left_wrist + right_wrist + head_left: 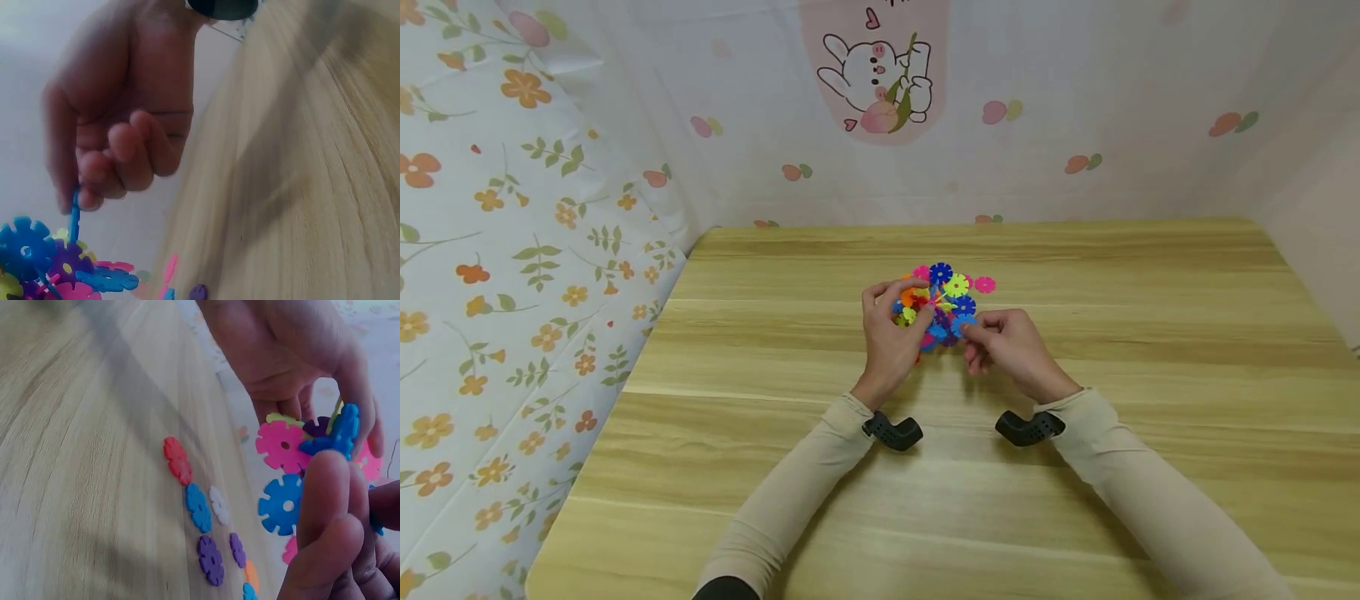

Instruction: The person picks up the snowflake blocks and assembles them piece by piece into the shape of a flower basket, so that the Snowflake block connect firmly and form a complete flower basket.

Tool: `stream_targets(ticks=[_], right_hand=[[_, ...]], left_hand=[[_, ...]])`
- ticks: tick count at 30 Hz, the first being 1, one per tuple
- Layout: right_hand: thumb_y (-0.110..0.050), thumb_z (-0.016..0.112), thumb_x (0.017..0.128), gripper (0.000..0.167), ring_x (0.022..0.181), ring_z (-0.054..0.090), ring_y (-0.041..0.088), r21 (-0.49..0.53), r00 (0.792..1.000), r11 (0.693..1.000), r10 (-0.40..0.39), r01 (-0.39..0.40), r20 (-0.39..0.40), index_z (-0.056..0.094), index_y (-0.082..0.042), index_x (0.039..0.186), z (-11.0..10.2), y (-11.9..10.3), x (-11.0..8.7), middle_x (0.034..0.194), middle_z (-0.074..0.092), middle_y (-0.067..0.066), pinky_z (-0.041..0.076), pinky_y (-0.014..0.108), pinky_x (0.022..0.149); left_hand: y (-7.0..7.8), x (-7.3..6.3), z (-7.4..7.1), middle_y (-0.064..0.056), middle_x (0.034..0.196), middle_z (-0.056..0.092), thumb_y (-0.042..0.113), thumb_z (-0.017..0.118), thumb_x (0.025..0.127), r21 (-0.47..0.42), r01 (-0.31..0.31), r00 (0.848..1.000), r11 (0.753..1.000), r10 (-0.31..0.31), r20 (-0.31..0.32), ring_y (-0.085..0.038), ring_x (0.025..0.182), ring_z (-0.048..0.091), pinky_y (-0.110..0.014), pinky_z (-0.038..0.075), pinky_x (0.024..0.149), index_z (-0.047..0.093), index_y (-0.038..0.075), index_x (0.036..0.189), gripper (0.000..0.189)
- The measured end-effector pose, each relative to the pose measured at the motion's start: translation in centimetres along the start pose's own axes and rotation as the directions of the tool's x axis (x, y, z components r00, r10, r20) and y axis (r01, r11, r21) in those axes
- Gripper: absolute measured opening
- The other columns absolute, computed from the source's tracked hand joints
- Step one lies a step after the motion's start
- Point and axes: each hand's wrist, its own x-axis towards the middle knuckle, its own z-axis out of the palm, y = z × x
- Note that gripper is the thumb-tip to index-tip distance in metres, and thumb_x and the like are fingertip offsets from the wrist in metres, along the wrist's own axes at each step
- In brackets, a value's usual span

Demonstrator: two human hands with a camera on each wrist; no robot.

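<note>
1. Curling its fingers and thumb around a rounded cluster (946,310), the left hand (891,333) holds it from the near left, thumb laid across the front and fingers arched over the far side.
2. Thin, smooth, plastic-looking discs make up the cluster; each has a notched, flower-like rim, and several show a small hole at the centre. Pink, yellow, orange, purple and several blues mix together.
3. Discs jut out at many angles, some flat-faced, some edge-on, so I can pick out no single long axis for the bundle.
4. Between thumb and fingertips the right hand (1015,346) pinches a blue disc (962,320), the gap closed down to the disc's thickness; its other fingers curl underneath.
5. That disc turns its face up toward the head view, while the left wrist view catches it edge-on, a narrow strip running from the fingertips down to the cluster's near right side. Whether it is slotted in, I cannot tell.
6. On the wood-grained tabletop (1150,333), loose discs (195,500) in red, blue, white, purple and orange lie flat, apart from both hands.
</note>
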Motion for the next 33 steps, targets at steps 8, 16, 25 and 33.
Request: stream_targets(ticks=[8, 16, 25, 33], right_hand=[[-0.019, 0.055, 0.095, 0.036, 0.049, 0.059, 0.019, 0.129, 0.997, 0.989, 0.075, -0.079, 0.036, 0.053, 0.016, 0.087, 0.0, 0.1, 0.2, 0.064, 0.060, 0.010, 0.049, 0.030, 0.047], [-0.019, 0.054, 0.095, 0.035, 0.050, 0.058, 0.018, 0.174, 0.992, 0.976, 0.127, -0.129, 0.022, 0.053, 0.015, 0.092, 0.6, 0.4, 0.0, 0.066, 0.060, 0.009, 0.048, 0.027, 0.048], [-0.015, 0.053, 0.096, 0.032, 0.051, 0.058, 0.020, 0.132, 1.000, 0.991, 0.008, -0.006, -0.017, 0.053, 0.016, 0.088, 0.8, 0.4, -0.5, 0.066, 0.058, 0.012, 0.051, 0.032, 0.050], [-0.016, 0.054, 0.095, 0.030, 0.050, 0.058, 0.021, 0.149, 1.000, 0.989, -0.017, 0.020, -0.021, 0.054, 0.010, 0.082, 0.7, 0.1, -0.8, 0.065, 0.057, 0.011, 0.050, 0.033, 0.049]], left_hand=[[0.1, -0.1, 0.1, -0.003, 0.115, 0.039, 0.016, 0.067, 0.084, 0.027, -0.009, 1.000, 1.000, 0.009, 0.002, -0.017, 0.107, 0.037, -0.032, 0.035, 0.069, 0.067, 0.020, 0.106, 0.023], [0.0, -0.2, 0.1, -0.003, 0.114, 0.040, 0.016, 0.067, 0.083, 0.062, -0.035, 0.999, 0.997, 0.035, 0.004, -0.015, 0.107, 0.036, -0.031, 0.036, 0.066, 0.067, 0.018, 0.105, 0.023], [-0.6, 0.3, 0.0, 0.001, 0.113, 0.050, 0.014, 0.070, 0.084, -0.110, 0.111, 0.993, 0.988, -0.114, -0.014, -0.015, 0.086, 0.044, -0.027, 0.037, 0.065, 0.064, 0.018, 0.107, 0.025], [-0.1, 1.0, -0.7, -0.008, 0.118, 0.046, 0.016, 0.065, 0.088, -0.253, 0.330, 0.944, 0.909, -0.315, 0.098, -0.027, 0.102, 0.038, -0.028, 0.040, 0.063, 0.058, 0.011, 0.117, 0.030]])
